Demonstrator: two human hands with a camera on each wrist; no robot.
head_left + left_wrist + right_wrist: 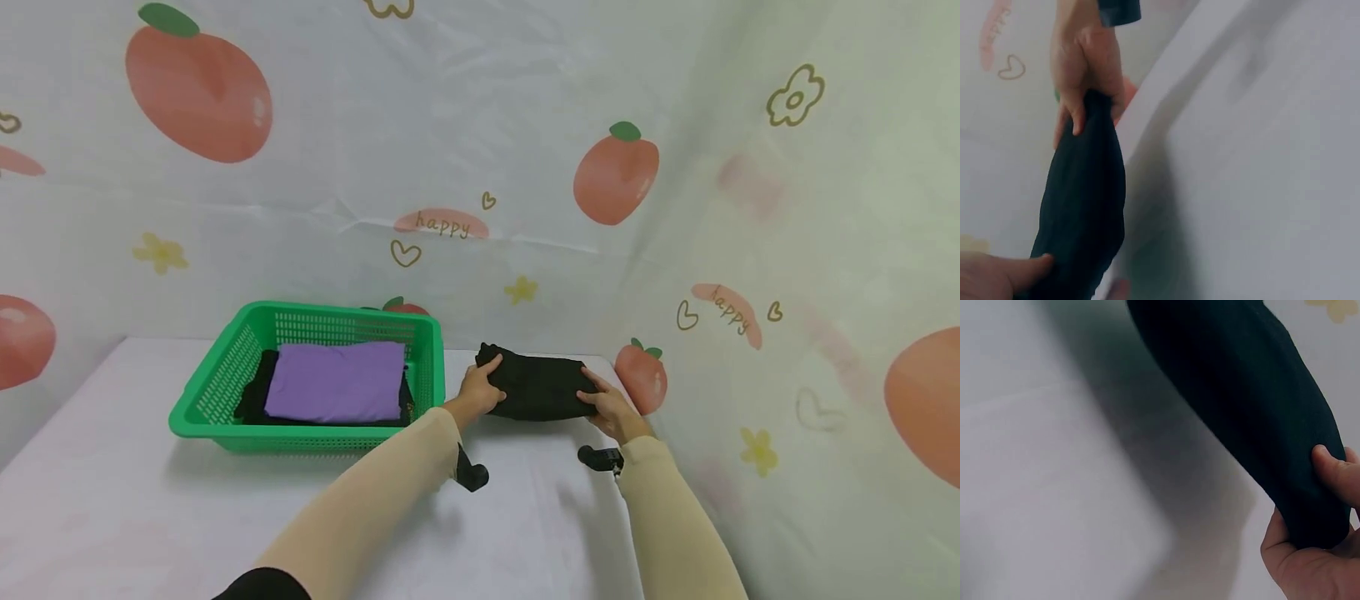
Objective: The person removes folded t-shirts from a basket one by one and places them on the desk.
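Note:
Between both hands is a folded black cloth (542,387), held by its two ends above the white table. My left hand (478,390) grips its left end, thumb on the near face. At the opposite end my right hand (609,408) pinches the cloth, with fingers beneath it and the thumb on top. In the right wrist view the dark cloth (1247,394) slants across the upper right, and its shadow falls on the table. The left wrist view has the right hand (1088,69) at the cloth's far end.
Left of the hands stands a green plastic basket (442,367). A folded purple cloth (335,382) lies in it on top of black cloth (255,392). The white table (510,533) ends at a patterned curtain (525,100) behind and to the right.

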